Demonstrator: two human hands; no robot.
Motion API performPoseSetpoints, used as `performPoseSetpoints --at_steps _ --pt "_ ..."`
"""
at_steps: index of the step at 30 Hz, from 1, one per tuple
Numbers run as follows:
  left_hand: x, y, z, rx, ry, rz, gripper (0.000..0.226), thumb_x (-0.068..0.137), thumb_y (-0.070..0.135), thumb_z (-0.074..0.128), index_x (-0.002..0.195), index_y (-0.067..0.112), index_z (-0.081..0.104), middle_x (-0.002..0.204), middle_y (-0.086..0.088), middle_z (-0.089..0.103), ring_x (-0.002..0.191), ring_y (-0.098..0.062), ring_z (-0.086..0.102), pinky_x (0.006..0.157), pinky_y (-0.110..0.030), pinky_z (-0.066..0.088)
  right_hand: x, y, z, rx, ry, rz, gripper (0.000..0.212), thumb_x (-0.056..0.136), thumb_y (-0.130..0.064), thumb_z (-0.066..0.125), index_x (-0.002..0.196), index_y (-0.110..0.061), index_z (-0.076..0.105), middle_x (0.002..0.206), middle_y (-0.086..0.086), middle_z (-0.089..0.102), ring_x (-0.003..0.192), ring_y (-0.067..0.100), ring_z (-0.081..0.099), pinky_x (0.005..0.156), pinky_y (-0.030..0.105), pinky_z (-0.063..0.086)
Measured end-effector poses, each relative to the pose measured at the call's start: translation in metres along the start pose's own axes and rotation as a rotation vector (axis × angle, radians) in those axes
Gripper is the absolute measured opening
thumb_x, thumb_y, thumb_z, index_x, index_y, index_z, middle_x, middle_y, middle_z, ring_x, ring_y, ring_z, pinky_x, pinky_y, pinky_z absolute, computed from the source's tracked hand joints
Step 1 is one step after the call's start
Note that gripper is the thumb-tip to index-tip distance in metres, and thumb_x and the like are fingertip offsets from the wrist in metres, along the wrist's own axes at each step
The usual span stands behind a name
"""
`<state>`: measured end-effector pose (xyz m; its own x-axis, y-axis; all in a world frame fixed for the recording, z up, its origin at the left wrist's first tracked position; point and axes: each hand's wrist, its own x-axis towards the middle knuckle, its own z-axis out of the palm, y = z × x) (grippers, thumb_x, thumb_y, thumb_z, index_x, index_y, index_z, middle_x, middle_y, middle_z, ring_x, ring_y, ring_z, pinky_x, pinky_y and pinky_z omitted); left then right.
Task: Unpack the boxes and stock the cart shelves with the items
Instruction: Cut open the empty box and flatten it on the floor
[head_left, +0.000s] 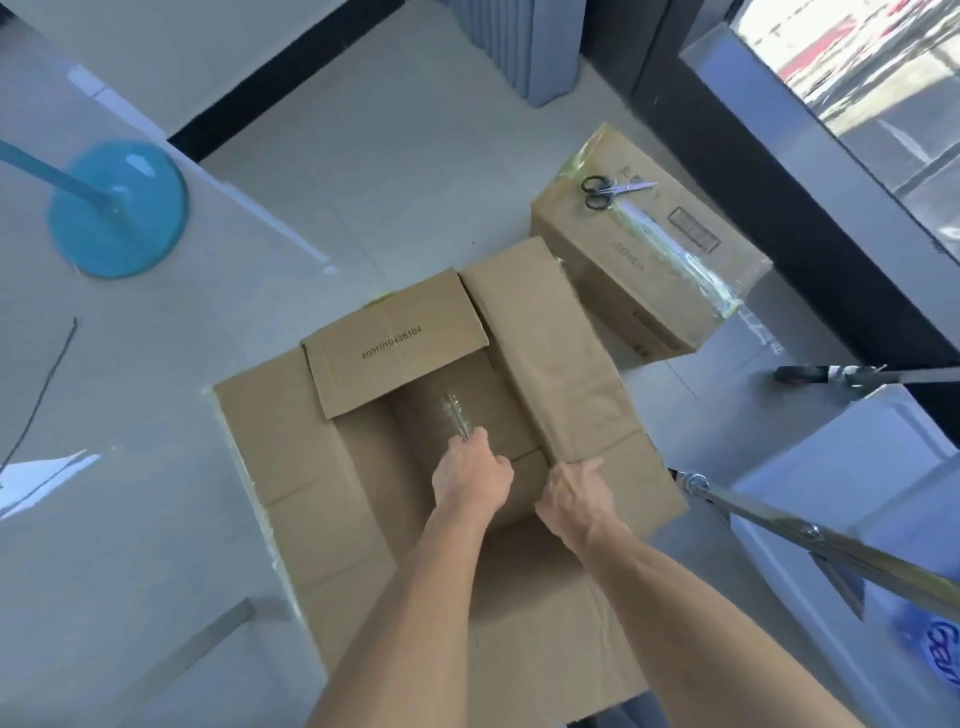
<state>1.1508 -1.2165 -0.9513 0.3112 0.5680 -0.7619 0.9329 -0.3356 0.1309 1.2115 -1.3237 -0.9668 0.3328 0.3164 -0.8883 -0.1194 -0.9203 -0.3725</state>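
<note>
Both hands reach into the open box (291, 467) on the floor: left hand (470, 475) curls around the taped inner carton (467, 415); right hand (571, 499) grips its edge, likely to lift it.

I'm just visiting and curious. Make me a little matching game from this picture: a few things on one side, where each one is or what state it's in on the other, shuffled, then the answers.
Things:
1. scissors
2. open box
3. taped box
4. blue round base

Places or states:
A. flaps spread out, both hands reaching into it
B. on the floor at far left, a pole rising from it
C. lying on top of the sealed carton
D. closed, clear tape along its top

Pairs: 1-C, 2-A, 3-D, 4-B
</note>
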Motion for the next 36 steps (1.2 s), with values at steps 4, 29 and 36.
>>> performPoseSetpoints --at_steps 4,29,36 --pt "0.016 -0.016 -0.009 -0.018 -0.014 -0.025 0.04 0.097 0.027 0.045 0.136 0.021 0.049 0.129 -0.006 0.051 0.114 -0.026 0.057 0.093 -0.035 0.046 0.01 -0.011 -0.009 -0.385 0.174 -0.001 0.041 0.093 -0.013 0.046 0.133 -0.014 0.041 0.142 0.034 0.031 0.124 0.042 0.045 0.099 0.036 0.046" --pt "0.187 0.015 -0.209 0.074 0.324 0.151 0.033 0.102 0.029 0.041 0.128 0.01 0.045 0.128 -0.018 0.05 0.112 -0.033 0.054 0.077 -0.041 0.044 0.124 -0.211 -0.037 -0.131 0.411 0.172 0.043 0.087 -0.025 0.049 0.129 -0.013 0.051 0.129 0.024 0.051 0.123 0.039 0.044 0.107 0.044 0.036" --pt "0.184 0.107 -0.197 0.0 0.324 0.289 0.032 0.101 0.029 0.039 0.127 0.013 0.05 0.126 -0.014 0.055 0.109 -0.031 0.057 0.079 -0.039 0.044 0.136 -0.238 -0.094 -0.162 0.59 0.145 0.033 0.088 -0.028 0.058 0.116 -0.012 0.05 0.123 0.015 0.047 0.118 0.034 0.043 0.102 0.042 0.033"
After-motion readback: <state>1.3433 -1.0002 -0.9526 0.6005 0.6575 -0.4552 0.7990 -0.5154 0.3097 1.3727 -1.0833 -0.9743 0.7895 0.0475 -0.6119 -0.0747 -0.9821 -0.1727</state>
